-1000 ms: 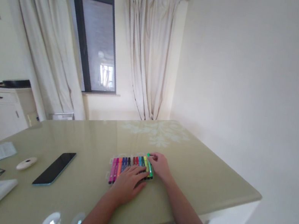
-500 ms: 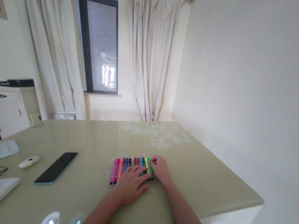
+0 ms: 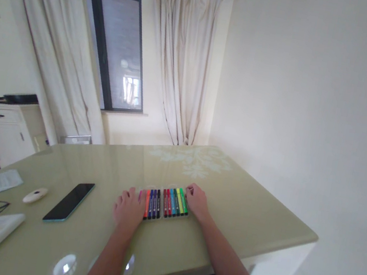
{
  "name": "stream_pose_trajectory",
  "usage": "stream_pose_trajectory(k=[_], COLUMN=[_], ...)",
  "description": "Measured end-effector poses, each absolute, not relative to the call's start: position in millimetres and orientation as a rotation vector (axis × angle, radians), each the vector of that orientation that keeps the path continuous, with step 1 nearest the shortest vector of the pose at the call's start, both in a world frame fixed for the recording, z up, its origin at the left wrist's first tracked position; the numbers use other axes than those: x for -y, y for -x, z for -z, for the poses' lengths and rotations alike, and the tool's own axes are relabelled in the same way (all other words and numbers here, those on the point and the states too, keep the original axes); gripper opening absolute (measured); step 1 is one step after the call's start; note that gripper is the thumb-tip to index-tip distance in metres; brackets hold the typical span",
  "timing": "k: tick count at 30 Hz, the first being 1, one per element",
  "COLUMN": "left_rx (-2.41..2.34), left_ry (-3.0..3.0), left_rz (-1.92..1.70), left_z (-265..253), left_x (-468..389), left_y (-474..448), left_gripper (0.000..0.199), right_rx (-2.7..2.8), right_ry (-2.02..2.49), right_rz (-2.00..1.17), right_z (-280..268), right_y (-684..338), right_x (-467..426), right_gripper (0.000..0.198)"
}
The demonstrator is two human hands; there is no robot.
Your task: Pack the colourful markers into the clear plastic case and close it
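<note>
The glossy table (image 3: 243,219) carries a smartphone (image 3: 69,201) at eight o'clock; the window (image 3: 120,50) stands at ten. Felt-tip markers (image 3: 167,202) lie side by side at six o'clock. The left hand (image 3: 129,208), fingers spread, partly hides their nine-o'clock end; the right hand (image 3: 196,199), fingers curled, sits at three. Neither hand's grip can be determined.

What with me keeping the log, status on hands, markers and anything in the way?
Left hand over left end of markers, right hand at right end; grips unclear. Markers side by side in clear case. Phone apart, leftward.
</note>
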State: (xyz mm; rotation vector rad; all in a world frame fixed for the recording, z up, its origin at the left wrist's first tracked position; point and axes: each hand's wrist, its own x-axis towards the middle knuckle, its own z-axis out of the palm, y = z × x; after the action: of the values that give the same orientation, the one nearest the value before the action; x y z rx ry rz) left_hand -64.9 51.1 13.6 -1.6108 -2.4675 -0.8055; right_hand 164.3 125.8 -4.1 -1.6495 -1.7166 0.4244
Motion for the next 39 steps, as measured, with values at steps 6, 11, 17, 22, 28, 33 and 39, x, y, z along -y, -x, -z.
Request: stream_pose_trajectory(k=[6, 11, 17, 22, 28, 33, 39], left_rx=[2.634, 2.216, 1.733, 1.709, 1.682, 1.795, 1.829], left_ry=[1.682, 1.836, 2.507, 2.512, 2.561, 2.531, 2.486], left_rz=[1.546, 2.521, 1.993, 1.943, 1.955, 1.955, 2.047], left_z=[-7.2, -9.7, -2.8, 3.1, 4.0, 2.9, 4.3], left_x=[-68.5, -67.9, -57.0, -58.5, -57.6, -57.0, -58.5], left_y=[83.5, 65.5, 40.2, 38.0, 31.9, 33.9, 34.3], left_gripper=[0.056, 0.068, 0.072, 0.065, 0.064, 0.062, 0.059], right_rx=[1.563, 1.451, 1.843, 1.954, 2.132, 2.137, 2.096], right_ry=[1.508, 0.967, 0.649, 0.647, 0.583, 0.551, 0.558], right_rz=[-0.572, -0.898, -0.755, -0.539, -0.1, -0.041, -0.085], right_z=[1.8, -9.5, -15.5, -15.1, -18.7, -16.9, -10.8], right_y=[-166.2, -153.0, -130.8, -133.4, -131.0, -129.8, -125.6], right_x=[-129.1, -116.9, -89.3, -85.4, -82.0, -84.1, -86.6], right_gripper=[0.015, 0.038, 0.043, 0.033, 0.054, 0.047, 0.048])
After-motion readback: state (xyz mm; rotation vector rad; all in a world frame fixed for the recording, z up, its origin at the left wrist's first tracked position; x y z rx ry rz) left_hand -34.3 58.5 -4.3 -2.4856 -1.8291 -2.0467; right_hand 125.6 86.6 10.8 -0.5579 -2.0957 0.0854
